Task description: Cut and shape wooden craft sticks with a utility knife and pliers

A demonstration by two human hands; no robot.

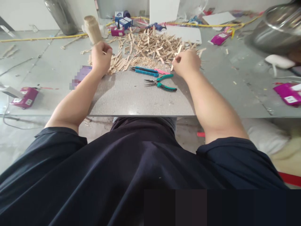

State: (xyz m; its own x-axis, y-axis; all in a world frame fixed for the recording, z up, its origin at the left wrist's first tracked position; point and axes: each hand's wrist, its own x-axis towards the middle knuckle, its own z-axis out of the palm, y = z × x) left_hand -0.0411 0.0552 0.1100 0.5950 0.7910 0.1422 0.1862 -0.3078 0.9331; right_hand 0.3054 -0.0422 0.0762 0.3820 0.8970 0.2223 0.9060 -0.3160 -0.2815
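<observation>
My left hand (100, 59) is curled closed at the left edge of a heap of flat wooden sticks (152, 45); a thin stick seems pinched in its fingers. My right hand (187, 62) is also closed, pinching a wooden stick (176, 56) at the heap's near right edge. Between my hands lie green-handled pliers (161, 83), a blue-handled tool (145, 71) and a small pink tool (162, 72) on a grey board (141, 100). A neater stack of sticks (118, 64) sits beside my left hand.
A tan cylinder (92, 29) stands behind my left hand. Magenta boxes lie at left (24, 98), right (288, 94) and back (221, 37). A steel bowl (275, 29) looms at top right. Yellow cable (47, 38), white panels (185, 34) and small boxes (123, 22) clutter the back.
</observation>
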